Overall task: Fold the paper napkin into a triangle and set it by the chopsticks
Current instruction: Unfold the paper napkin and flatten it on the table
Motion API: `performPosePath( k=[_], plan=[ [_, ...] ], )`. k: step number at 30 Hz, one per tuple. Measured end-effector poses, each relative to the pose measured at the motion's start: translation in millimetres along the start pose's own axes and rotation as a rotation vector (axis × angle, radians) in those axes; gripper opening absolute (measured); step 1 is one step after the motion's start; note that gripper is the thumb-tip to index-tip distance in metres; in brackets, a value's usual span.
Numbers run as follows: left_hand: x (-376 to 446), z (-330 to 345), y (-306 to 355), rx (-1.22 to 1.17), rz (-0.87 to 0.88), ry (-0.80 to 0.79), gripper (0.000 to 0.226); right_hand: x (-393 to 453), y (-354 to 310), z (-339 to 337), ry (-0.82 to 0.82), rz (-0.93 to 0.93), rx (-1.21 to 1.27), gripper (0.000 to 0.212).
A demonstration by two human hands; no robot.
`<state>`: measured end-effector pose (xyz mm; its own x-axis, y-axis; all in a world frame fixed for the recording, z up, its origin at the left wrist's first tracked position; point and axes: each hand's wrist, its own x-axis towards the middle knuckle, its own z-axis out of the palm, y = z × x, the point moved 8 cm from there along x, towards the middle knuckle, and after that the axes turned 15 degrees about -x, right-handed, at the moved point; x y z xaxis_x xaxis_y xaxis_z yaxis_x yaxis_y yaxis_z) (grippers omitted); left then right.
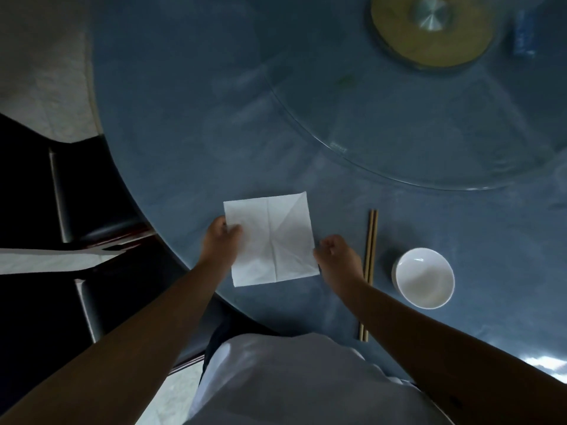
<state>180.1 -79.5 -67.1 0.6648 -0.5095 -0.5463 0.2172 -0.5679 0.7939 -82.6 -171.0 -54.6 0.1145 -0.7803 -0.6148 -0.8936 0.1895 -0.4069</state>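
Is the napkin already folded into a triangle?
No, the napkin lies open as a creased square on the table, with the left hand and right hand at its side edges.

I see a matt, creased white paper napkin, wooden chopsticks, a glossy white bowl and a smooth blue tabletop.

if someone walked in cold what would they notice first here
The flat white square paper napkin near the front edge of the round blue-grey table stands out most, unfolded, with the left hand pinching its left edge and the right hand at its right edge. Just right of it lie the pair of wooden chopsticks, then an empty white round bowl.
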Motion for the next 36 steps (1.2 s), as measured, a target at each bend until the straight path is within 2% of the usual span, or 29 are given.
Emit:
performPosePath(
  k=[3, 5, 7, 9, 11, 14, 21, 30, 32, 36],
  plan=[
    [3, -10, 9, 0.091, 0.101, 0.023, 0.031, 2, -13, 3, 0.033, -0.099, -0.088, 0.023],
    [0, -14, 12, 0.119, 0.144, 0.052, 0.049, 2, -25, 5, 0.105, -0.218, -0.27, 0.039],
    [-8, -12, 14, 0.291, 0.27, 0.052, 0.067, -2, -41, 9, 0.186, -0.369, -0.471, 0.052],
    [-22, 4, 13, 0.53, 0.412, -0.013, 0.077, -3, -60, 18, 0.228, -0.52, -0.631, 0.06],
    [-36, 29, 4, 0.753, 0.52, -0.134, 0.076, -1, -75, 32, 0.213, -0.665, -0.747, 0.063],
    [-44, 54, -13, 0.905, 0.608, -0.259, 0.071, 4, -86, 51, 0.204, -0.807, -0.926, 0.066],
    [-33, 42, -26, 1.056, 0.644, -0.249, 0.078, 30, -69, 61, 0.12, -0.779, -1.022, 0.077],
    [-34, 30, -25, 1.09, 0.583, -0.217, 0.095, 42, -49, 34, 0.184, -0.635, -0.979, 0.077],
    [-35, 43, -16, 1.062, 0.62, -0.233, 0.091, 37, -53, 37, 0.193, -0.643, -0.951, 0.076],
    [-39, 69, -12, 1.064, 0.67, -0.319, 0.076, 15, -61, 63, 0.137, -0.79, -0.978, 0.073]
  ],
)
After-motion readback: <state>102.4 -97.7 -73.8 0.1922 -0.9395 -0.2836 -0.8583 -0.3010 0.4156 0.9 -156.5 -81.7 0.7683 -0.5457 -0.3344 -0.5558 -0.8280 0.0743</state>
